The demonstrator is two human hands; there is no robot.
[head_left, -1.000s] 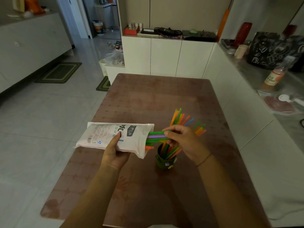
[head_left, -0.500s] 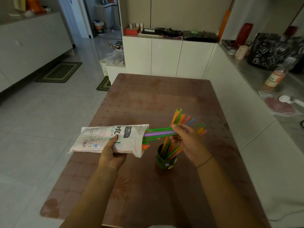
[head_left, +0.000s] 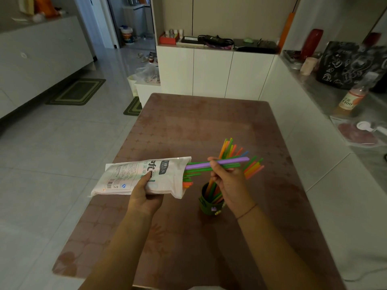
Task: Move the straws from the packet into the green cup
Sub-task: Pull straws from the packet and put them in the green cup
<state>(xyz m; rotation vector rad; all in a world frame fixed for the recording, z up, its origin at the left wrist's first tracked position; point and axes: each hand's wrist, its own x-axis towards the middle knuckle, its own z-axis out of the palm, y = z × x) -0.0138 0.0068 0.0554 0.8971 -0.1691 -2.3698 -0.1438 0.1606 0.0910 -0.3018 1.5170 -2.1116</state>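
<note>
Brown patterned table (head_left: 209,122) fills the middle of a dim, tiled room. Above it the left hand (head_left: 144,197) grips the white packet (head_left: 134,178), thumb on top, with the open mouth facing right. The right hand (head_left: 229,185) pinches a few straws (head_left: 199,165), purple and green, perhaps three, that are half out of the packet. The green cup (head_left: 207,207) stands on the table under that hand, which hides part of its rim. A bundle (head_left: 228,148) of bright straws fans out of the cup.
</note>
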